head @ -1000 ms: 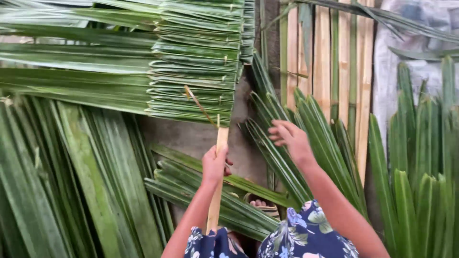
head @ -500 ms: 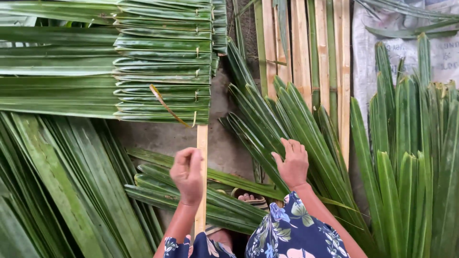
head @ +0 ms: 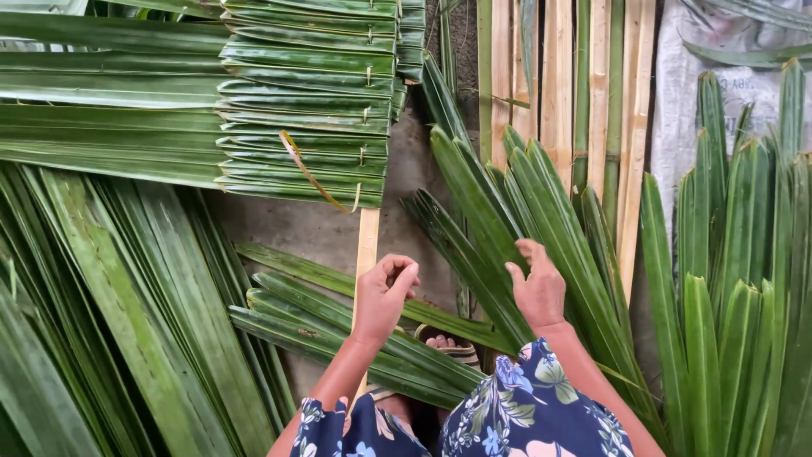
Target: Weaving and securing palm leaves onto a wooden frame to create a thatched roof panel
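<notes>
**Two hands among palm fronds, one on the slat**

The left hand [head: 382,296] curls loosely around the pale bamboo slat [head: 367,241], fingers not fully closed (a light hold, so the slat could slip or twist). The right hand [head: 538,288] lies open on the loose green leaves [head: 491,220] fanned at centre right; their stiff edges could cut or slide away. Far along the slat sits the stitched leaf panel [head: 304,101], a thin strip [head: 309,173] dangling from it. Bamboo poles [head: 584,85] stand far right, and leaves on the ground [head: 338,330] crowd the sandalled foot [head: 447,345].
</notes>
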